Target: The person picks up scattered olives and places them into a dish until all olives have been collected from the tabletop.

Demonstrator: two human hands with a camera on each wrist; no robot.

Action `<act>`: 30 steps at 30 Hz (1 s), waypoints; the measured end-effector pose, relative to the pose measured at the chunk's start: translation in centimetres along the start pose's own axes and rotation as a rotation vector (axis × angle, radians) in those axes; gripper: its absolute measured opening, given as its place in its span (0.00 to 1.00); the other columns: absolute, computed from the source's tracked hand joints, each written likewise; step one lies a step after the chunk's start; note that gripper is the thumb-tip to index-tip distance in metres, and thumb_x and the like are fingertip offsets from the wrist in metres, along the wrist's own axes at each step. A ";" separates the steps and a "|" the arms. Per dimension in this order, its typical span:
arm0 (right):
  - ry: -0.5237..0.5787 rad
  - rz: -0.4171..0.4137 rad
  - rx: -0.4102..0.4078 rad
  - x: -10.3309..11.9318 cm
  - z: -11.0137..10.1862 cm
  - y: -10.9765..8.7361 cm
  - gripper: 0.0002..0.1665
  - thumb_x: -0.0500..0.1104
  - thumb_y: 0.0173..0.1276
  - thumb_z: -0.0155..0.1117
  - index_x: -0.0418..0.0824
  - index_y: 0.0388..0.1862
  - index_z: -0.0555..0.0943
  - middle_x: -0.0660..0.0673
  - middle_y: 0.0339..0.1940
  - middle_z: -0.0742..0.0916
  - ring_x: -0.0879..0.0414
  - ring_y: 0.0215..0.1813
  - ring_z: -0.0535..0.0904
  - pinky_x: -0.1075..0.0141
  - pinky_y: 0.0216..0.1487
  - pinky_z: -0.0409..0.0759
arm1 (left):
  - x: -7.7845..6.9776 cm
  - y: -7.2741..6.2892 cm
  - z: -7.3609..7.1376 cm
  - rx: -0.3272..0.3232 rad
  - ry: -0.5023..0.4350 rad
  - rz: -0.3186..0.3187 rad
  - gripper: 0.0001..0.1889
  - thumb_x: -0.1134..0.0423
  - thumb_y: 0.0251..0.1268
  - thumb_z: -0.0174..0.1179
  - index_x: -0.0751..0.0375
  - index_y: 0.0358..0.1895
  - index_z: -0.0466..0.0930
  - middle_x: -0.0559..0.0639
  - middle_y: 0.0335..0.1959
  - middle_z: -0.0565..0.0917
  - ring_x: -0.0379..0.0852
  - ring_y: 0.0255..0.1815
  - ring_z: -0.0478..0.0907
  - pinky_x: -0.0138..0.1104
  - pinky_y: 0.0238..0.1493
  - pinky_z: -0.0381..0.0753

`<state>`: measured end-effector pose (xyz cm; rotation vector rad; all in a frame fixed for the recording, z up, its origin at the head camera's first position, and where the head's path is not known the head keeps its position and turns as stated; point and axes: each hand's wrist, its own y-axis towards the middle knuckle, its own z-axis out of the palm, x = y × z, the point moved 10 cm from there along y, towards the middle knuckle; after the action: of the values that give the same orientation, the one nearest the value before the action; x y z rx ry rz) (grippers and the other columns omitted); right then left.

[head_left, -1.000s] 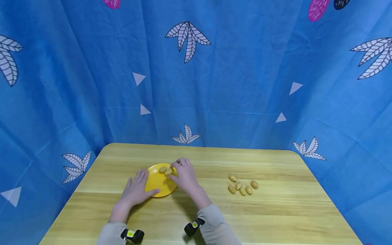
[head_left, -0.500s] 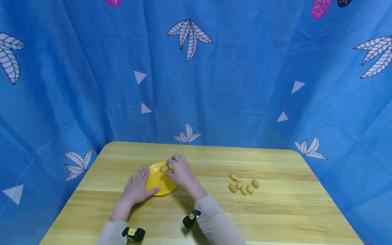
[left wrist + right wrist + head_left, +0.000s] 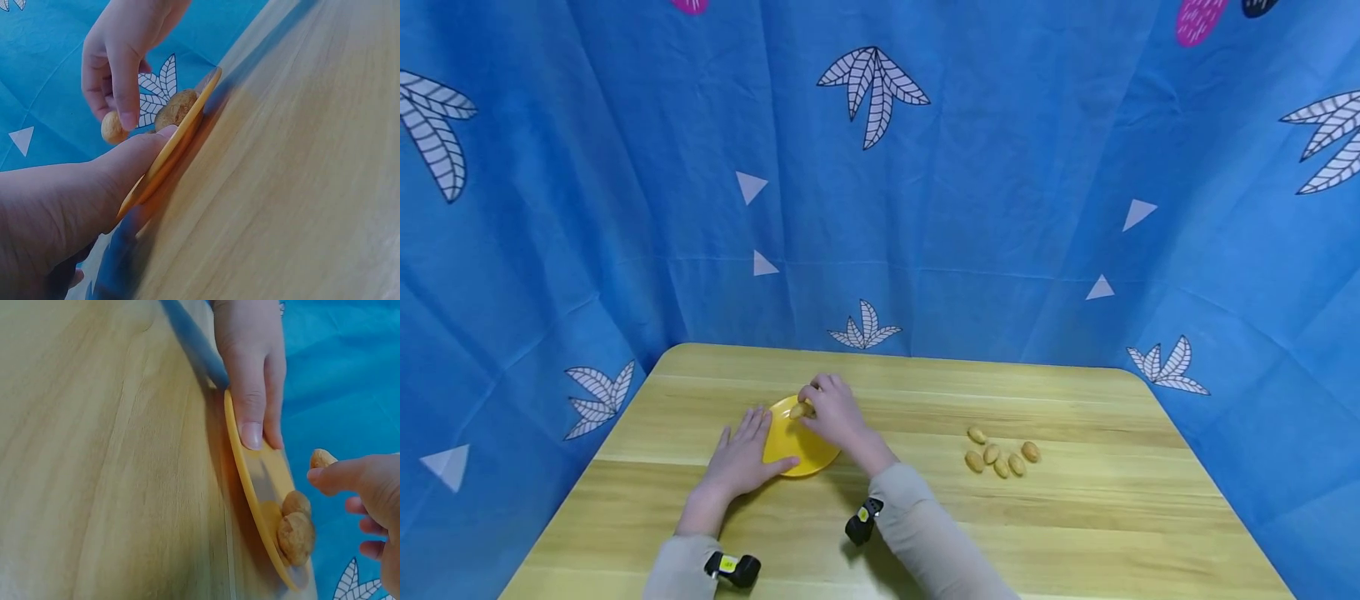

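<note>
Right fingers (image 3: pixel 337 476) pinching nut (image 3: pixel 321 459) | left fingers (image 3: pixel 251 412) straight, touching plate (image 3: pixel 245 472) | table nuts (image 3: pixel 1017 464): head-view only

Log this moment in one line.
right hand: pinches tan lump above plate | left hand: touches plate | plate lumps: two visible | table lumps: six

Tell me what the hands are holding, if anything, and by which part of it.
The right hand pinches a tan oval piece near one end; the left hand rests on the yellow plate at its rim.
</note>
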<state>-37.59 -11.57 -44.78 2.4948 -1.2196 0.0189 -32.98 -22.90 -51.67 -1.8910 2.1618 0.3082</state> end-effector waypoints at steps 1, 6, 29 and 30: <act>-0.006 -0.005 0.005 0.1 0.1 0.2 0.14 0.51 0.63 0.71 0.49 0.46 0.84 0.49 0.49 0.81 0.55 0.51 0.72 0.64 0.57 0.73 | 0.0 0.0 0.0 -0.003 -0.001 0.001 0.55 0.28 0.59 0.53 0.71 0.75 0.51 0.67 0.78 0.51 0.66 0.79 0.46 0.67 0.73 0.44; -0.042 -0.035 0.018 0.6 0.4 1.0 0.14 0.52 0.63 0.71 0.50 0.46 0.84 0.49 0.49 0.81 0.55 0.51 0.72 0.64 0.57 0.72 | 0.0 0.2 -0.1 -0.009 0.001 0.003 0.56 0.28 0.59 0.53 0.71 0.75 0.51 0.67 0.78 0.51 0.65 0.79 0.46 0.67 0.73 0.44; -0.014 -0.024 0.162 0.6 3.7 3.0 0.16 0.53 0.63 0.70 0.53 0.48 0.84 0.49 0.49 0.81 0.55 0.50 0.69 0.64 0.52 0.72 | 0.4 0.3 0.5 -0.002 -0.010 -0.006 0.55 0.28 0.59 0.53 0.69 0.76 0.49 0.65 0.79 0.50 0.64 0.80 0.45 0.66 0.74 0.43; -0.011 -0.019 0.163 0.6 3.7 3.0 0.15 0.53 0.63 0.69 0.53 0.49 0.84 0.49 0.49 0.81 0.55 0.50 0.69 0.64 0.52 0.72 | 0.4 0.4 0.4 -0.003 -0.007 -0.004 0.55 0.28 0.59 0.53 0.69 0.76 0.49 0.65 0.79 0.50 0.64 0.80 0.45 0.66 0.74 0.43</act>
<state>-40.09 -14.93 -47.18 2.6493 -1.2445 0.1036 -33.37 -23.08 -52.18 -1.8932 2.1536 0.3177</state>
